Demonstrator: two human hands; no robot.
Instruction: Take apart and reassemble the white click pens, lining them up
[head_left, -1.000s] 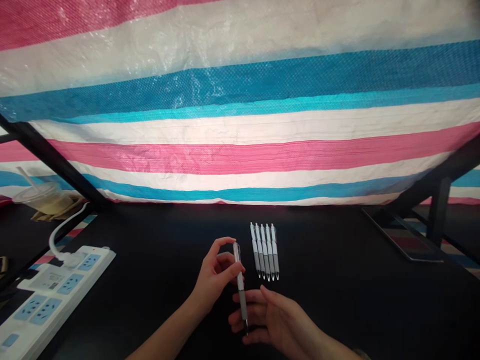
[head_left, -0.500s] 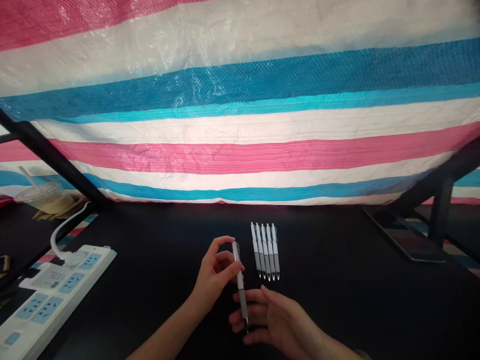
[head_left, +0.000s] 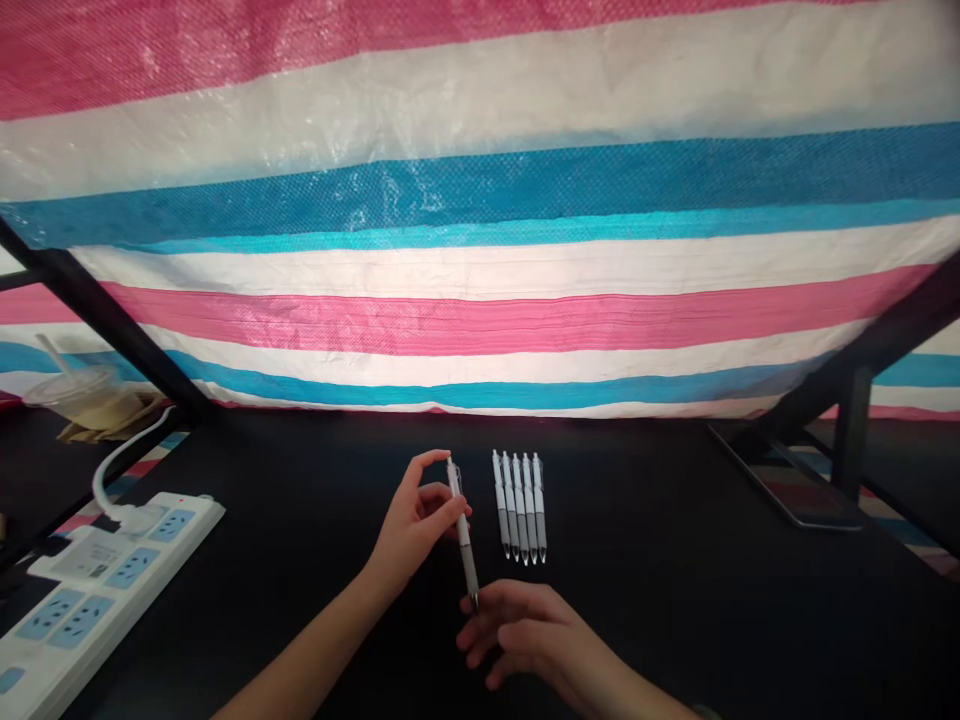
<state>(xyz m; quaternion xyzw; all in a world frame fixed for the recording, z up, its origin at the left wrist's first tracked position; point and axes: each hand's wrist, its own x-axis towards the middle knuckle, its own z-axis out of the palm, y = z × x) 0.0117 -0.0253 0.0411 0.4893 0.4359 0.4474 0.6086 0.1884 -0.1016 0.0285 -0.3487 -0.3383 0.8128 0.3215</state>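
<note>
My left hand [head_left: 421, 510] is closed around the upper part of a white pen with a grey grip [head_left: 460, 518], its index fingertip on the push button at the top. The pen slants with its tip down towards me. Just below the tip is my right hand [head_left: 536, 630], fingers loosely bent and apart, with nothing held in it. Whether a right finger touches the tip, I cannot tell. Several matching white and grey pens [head_left: 519, 508] lie side by side in a row beyond my hands, tips pointing towards me.
On the left of the black table [head_left: 315, 440] lies a white power strip [head_left: 97, 590] with a plugged-in cable. A plastic cup [head_left: 82, 395] stands behind it. At the right is a dark tablet-like slab [head_left: 787, 480] by a black frame bar [head_left: 851, 430]. Striped sheeting [head_left: 480, 320] hangs behind.
The pen in my left hand has shifted up and slightly left, and its tip has drawn back from my right hand. My right thumb has folded in towards the fingers. The view has shifted slightly.
</note>
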